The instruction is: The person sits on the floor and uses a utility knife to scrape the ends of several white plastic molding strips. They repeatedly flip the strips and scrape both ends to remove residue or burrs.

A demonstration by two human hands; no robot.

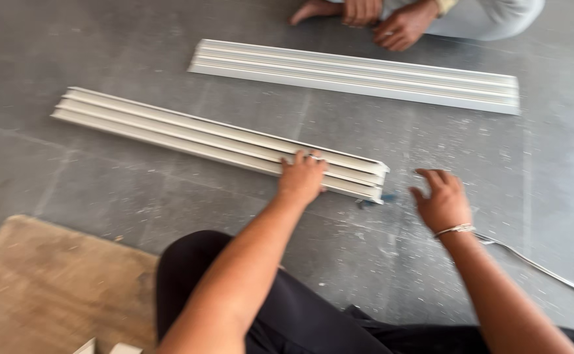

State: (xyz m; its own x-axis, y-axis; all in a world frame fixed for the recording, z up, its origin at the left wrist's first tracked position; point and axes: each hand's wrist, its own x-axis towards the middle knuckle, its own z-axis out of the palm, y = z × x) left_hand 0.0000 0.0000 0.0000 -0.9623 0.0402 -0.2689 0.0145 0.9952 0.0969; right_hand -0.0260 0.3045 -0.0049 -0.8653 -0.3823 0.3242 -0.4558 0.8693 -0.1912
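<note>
A long white ribbed channel strip (189,134) lies on the grey floor, running from upper left to lower right. My left hand (302,176) rests on top of it near its right end, fingers curled over the ribs. My right hand (441,200) hovers just right of that end, fingers apart, holding nothing; a thread band is on its wrist. A small dark bit (367,202) lies on the floor beside the strip's end.
A second white ribbed strip (359,74) lies farther away. Another person's hands (401,26) and foot (313,10) are beyond it. A wooden board (51,288) is at lower left. A thin cable (536,265) runs along the floor at right.
</note>
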